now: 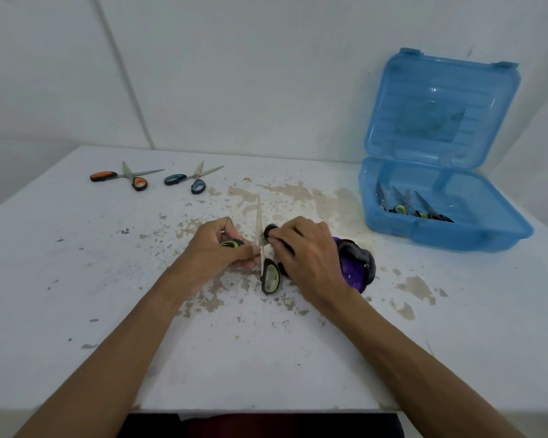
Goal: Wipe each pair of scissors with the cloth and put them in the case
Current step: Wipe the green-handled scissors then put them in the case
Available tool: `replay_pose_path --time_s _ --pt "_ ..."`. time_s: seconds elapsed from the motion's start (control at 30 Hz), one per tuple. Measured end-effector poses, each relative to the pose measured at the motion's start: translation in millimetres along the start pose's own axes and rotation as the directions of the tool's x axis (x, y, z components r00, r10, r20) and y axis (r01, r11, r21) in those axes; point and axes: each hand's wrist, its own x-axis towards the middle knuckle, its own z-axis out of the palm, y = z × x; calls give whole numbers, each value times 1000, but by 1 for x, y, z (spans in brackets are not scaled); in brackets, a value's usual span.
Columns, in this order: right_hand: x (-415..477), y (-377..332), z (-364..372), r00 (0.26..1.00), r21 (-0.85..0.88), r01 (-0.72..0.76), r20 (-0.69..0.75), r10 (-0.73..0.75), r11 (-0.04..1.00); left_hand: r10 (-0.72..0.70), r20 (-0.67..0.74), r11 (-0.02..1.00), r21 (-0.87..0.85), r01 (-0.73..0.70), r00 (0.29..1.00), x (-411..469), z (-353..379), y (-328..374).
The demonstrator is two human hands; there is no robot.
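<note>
**Green-handled scissors held mid-table, cloth hand at the blade**

Landmark: blue case (pixel 393 229), lid open and upright, at the table's (pixel 76 279) far right.

Left of the case, mid-table: green-and-black scissors (pixel 268 275), opened wide. One blade pointing away from the person, tip toward the far edge; one handle loop down near the person, in plain view; other handle loop tucked inside the left hand (pixel 215 251).

Left hand: fingers curled and clamped on that handle, thumb pressed near the pivot.

Right hand (pixel 304 251): just beside the blade on the case side, fingers pinched together around a dark wad at the blade's base. Cannot tell whether the wad is cloth or the second blade wrapped in it.

Purple-and-black cloth (pixel 358 263): bunched on the table under and behind the right hand, between scissors and case, closer to the hand.

Inside the case: several scissors (pixel 412 207) lying side by side, blades toward the hinge, dark handles with green accents toward the front wall. Exact count unclear.

Far left of the case, near the table's back edge: orange-handled scissors (pixel 124 178) and teal-handled scissors (pixel 192 180), both open, lying flat, near each other, not touching.

Table surface white, paint chipped and worn around the hands.
</note>
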Motion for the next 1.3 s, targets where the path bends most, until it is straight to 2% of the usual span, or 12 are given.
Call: replay_pose_path --time_s 0.17,0.23,0.33,0.43,0.5,0.67,0.77,0.87,1.0,1.1,1.2,1.3 --pt "12 36 -10 959 -20 -274 -77 271 962 -4 42 1000 -30 5 999 -1 -4 -3" --pt "12 40 -16 946 2 -294 -140 291 956 -7 29 999 -48 9 1000 0 -2 -5" --pt "7 19 -16 973 64 -157 -162 166 985 -7 3 997 -74 7 1000 2 2 -6" --pt "1 -2 -4 996 80 30 -91 -23 996 -2 -7 998 -63 2 1000 2 2 -6" --pt "-1 -4 3 997 50 57 -58 -54 997 16 -9 999 -34 -17 1000 2 1 -7" --pt "6 16 -1 986 16 -152 -60 153 988 39 3 999 -18 -39 999 2 -1 -6" --pt "10 37 -8 943 -19 -327 -69 325 945 -6 10 997 -83 7 1000 1 0 -5" --pt "8 51 -17 884 141 -452 -55 463 881 -44 -3 984 -175 43 999 0 0 -3" --pt "8 45 -24 841 389 -484 -40 539 784 -54 25 961 -269 59 998 2 -1 -4" --pt "11 41 -26 786 498 -571 102 609 653 -58 -5 949 -310 54 998 3 -2 -5" --pt "11 41 -29 791 473 -591 181 585 654 -98 -38 937 -339 80 994 4 -3 -3" --pt "9 37 -31 805 471 -569 154 573 674 -135 -70 935 -338 104 988 3 -3 1"
